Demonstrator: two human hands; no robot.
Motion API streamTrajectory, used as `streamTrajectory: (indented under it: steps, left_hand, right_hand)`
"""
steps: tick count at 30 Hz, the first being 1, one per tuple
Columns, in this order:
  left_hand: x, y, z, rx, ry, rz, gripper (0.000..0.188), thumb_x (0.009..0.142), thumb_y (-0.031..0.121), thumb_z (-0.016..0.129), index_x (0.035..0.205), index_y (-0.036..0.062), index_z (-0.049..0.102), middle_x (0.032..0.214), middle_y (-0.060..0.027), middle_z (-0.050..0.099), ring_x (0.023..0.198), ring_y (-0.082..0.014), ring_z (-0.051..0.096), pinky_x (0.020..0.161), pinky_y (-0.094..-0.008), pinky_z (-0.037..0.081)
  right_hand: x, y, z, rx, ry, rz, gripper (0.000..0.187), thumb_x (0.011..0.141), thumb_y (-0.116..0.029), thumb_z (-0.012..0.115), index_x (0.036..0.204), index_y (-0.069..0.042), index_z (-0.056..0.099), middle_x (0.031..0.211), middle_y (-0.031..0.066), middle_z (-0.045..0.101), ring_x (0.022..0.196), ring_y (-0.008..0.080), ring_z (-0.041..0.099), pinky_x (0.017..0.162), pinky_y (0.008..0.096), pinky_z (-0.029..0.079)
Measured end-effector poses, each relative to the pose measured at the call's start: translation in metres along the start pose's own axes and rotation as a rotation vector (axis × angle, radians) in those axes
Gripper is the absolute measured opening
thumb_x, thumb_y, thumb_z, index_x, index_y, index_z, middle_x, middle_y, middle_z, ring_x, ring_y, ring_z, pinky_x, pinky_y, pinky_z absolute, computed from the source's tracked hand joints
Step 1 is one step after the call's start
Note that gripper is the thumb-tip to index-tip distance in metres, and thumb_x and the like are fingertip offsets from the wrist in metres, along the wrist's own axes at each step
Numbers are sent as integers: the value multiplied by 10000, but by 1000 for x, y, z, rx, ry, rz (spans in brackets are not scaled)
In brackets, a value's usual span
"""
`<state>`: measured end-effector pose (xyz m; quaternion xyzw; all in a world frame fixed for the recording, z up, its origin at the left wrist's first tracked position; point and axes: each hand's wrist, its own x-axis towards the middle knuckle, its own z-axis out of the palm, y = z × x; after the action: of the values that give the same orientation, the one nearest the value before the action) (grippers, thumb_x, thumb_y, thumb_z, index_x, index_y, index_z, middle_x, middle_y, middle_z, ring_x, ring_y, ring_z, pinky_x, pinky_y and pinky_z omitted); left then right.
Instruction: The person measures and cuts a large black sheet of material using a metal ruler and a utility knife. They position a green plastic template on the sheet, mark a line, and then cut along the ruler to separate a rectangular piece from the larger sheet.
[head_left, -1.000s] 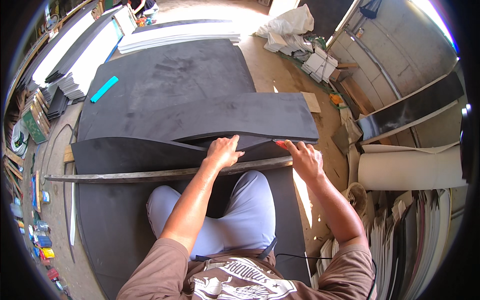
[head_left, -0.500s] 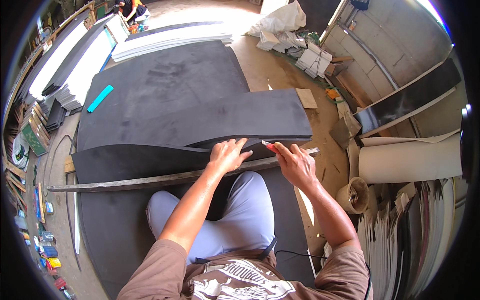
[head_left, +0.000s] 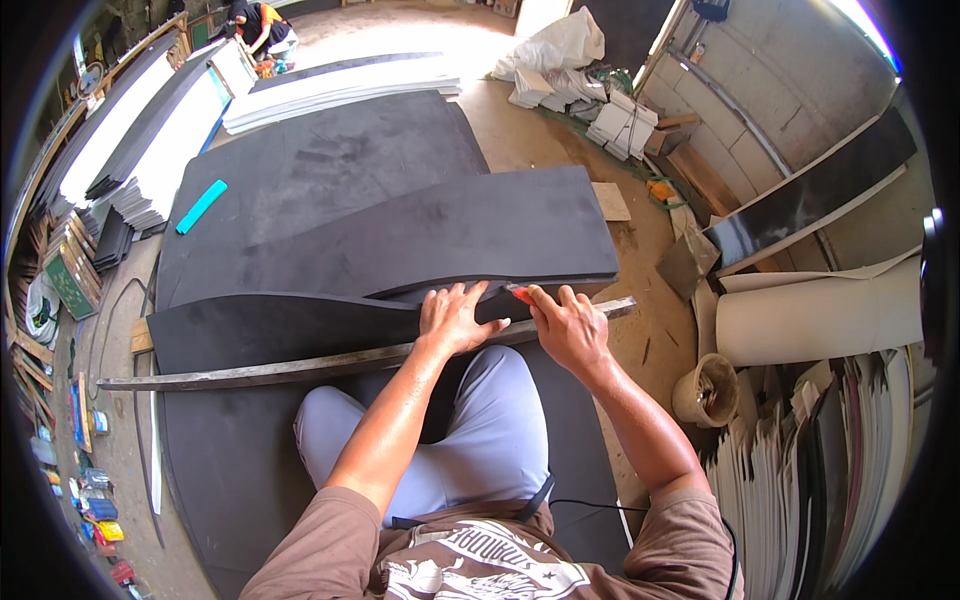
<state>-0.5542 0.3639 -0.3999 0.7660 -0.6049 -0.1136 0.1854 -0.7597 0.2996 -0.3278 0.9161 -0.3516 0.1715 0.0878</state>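
Observation:
My left hand [head_left: 455, 318] lies with fingers spread on a black sheet [head_left: 260, 325], which looks like foam, pressing near its raised, wavy edge. Closed round a red utility knife [head_left: 521, 295] is my right hand [head_left: 570, 330], its tip pointing left at the sheet just beyond the left fingers. The blade itself is too small to make out clearly. Another black sheet [head_left: 480, 225] curves up behind the hands. A long, dark straight bar [head_left: 250, 374] runs across the sheets under my wrists, in front of my knees.
A turquoise strip [head_left: 202, 207] rests on the far left of the black sheets. Stacks of white and black sheets [head_left: 340, 90] stand farther back, where another person [head_left: 265, 30] bends down. To the right are a bucket [head_left: 706, 388], a large pale roll [head_left: 820, 315] and upright sheets [head_left: 800, 470].
My right hand has drawn the knife slightly left, closer to my left hand. My left hand stays in nearly the same place on the sheet.

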Motion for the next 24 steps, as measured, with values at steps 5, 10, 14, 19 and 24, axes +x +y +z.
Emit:
streamTrajectory:
  steps: [5,10,14,19,24]
  left_hand:
    - [1,1,1,-20,11,0,935,801,782,703,1495,166,585,1278,-203,688,1176,-366,673,1040,-480,469]
    - [-2,4,-1,-3,15,-10,923,799,764,720,1498,177,583,1284,-205,685,1171,-374,672,1049,-483,465]
    - [-3,4,2,1,32,-11,910,800,741,731,1504,185,580,1299,-203,679,1172,-380,670,1054,-485,464]
    - [-2,6,-3,35,-43,-36,895,825,687,738,1567,242,509,1327,-187,669,1176,-347,679,1054,-454,475]
    - [6,9,-6,50,-55,-56,894,827,721,723,1559,249,520,1291,-228,677,1132,-359,716,1006,-454,530]
  right_hand:
    - [2,3,4,6,-12,8,281,976,-280,696,1252,-229,697,901,111,633,743,303,676,600,455,556]
    - [3,-1,4,-66,-49,28,297,973,-282,695,1263,-216,699,933,145,667,762,340,703,606,472,570]
    - [4,-2,1,-97,-148,112,288,1004,-288,652,1271,-185,687,969,152,684,828,362,720,654,485,584]
    - [-3,11,-11,-110,-164,130,282,1010,-285,644,1267,-179,689,950,158,689,821,375,732,674,489,591]
    - [-11,26,-22,-130,-78,146,272,984,-282,681,1246,-213,696,918,132,672,778,344,724,612,467,574]
